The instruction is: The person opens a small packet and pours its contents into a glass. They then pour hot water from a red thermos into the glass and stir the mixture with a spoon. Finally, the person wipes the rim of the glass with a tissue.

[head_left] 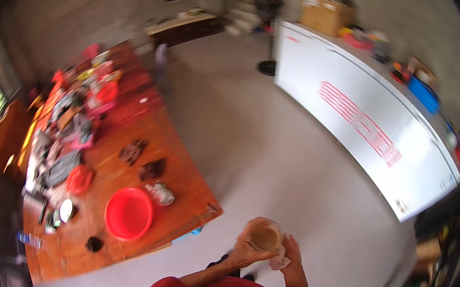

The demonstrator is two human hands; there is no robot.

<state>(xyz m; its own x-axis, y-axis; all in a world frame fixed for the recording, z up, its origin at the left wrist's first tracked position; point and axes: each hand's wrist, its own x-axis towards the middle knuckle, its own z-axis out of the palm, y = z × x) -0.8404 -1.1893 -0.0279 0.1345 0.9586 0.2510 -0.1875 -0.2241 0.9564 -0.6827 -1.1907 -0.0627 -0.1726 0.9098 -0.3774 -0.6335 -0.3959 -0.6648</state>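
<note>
In front of my body, my left hand (242, 253) is wrapped round a tan, round, wide-mouthed pot (264, 237), its opening turned up toward me. My right hand (293, 252) is on the pot's right side, closed on a pale crumpled cloth (279, 261) that touches the pot. Blur hides the finer details of the fingers and the pot's surface. Both hands are above the floor, to the right of the wooden table (190, 197). Near that table's front edge stands a red plastic basin (129, 214), with a crumpled whitish cloth (161, 193) beside it.
Dark clumps (153, 169) and a red bag (79, 179) lie on the table, with cluttered baskets (101, 99) farther back. To the right stands a long white chest freezer (352, 111), a cardboard box (328, 14) behind it. A black stand base (267, 68) rests on the grey floor.
</note>
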